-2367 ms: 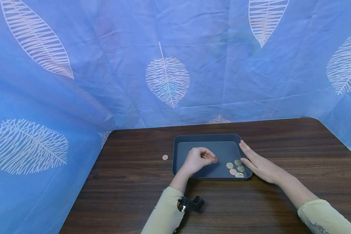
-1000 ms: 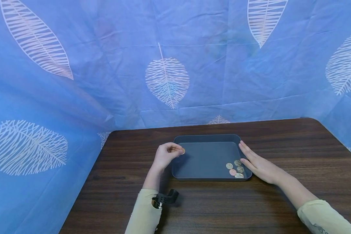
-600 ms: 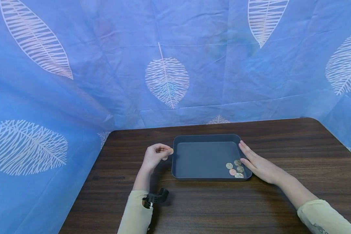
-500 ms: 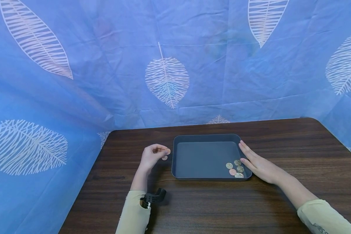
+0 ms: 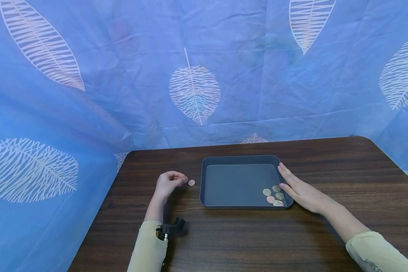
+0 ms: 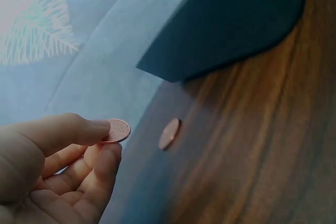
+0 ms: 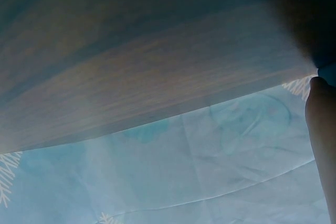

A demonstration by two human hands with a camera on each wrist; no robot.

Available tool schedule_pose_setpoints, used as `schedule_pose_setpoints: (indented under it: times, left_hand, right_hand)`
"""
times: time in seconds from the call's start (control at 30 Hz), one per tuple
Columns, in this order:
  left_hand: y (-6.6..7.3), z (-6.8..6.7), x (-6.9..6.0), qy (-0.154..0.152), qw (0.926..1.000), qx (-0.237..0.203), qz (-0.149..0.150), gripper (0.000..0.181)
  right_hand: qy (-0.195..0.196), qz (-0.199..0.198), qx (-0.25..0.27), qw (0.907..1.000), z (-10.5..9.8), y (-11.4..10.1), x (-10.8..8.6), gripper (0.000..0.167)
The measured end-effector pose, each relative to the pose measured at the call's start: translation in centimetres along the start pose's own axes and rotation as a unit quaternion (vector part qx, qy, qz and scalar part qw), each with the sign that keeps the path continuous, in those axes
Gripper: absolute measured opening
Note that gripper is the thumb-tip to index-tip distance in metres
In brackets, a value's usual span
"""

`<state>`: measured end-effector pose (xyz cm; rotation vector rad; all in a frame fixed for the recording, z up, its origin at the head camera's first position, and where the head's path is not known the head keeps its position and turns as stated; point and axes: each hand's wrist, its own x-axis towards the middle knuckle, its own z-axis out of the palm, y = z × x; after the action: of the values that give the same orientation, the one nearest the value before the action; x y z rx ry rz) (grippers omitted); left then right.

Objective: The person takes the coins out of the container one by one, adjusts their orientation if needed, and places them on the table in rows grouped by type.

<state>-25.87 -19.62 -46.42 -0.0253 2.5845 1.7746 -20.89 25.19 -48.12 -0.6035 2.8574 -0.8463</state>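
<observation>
Above the counter (image 5: 231, 241), the left hand (image 5: 168, 185) pinches a coin (image 6: 121, 130), best lowered flat; the straight-fingered right hand (image 5: 304, 192) touches the tray (image 5: 238, 185).

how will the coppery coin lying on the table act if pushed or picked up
Lying flat, the coppery coin would probably slide rather than roll. Its thin edge may make it awkward to lift. It looks metallic, so likely stiff.
</observation>
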Motion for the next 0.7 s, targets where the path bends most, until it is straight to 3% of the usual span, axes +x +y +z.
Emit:
schedule_pose_setpoints:
  times: [0.17, 0.47, 0.7]
  left_hand:
    - [-1.1, 0.1, 0.3, -0.001, 0.9997, 0.013, -0.020, 0.010]
    - [-1.7, 0.2, 0.5, 0.011, 0.9991, 0.036, -0.020, 0.007]
    - [-1.7, 0.4, 0.7, 0.018, 0.9952, 0.095, -0.016, 0.008]
  right_hand:
    - [0.000, 0.001, 0.002, 1.0000, 0.0, -0.1, -0.1, 0.064]
    - [-0.001, 0.004, -0.004, 1.0000, 0.0, -0.1, -0.1, 0.064]
    - [-0.001, 0.003, -0.008, 1.0000, 0.0, -0.1, -0.1, 0.064]
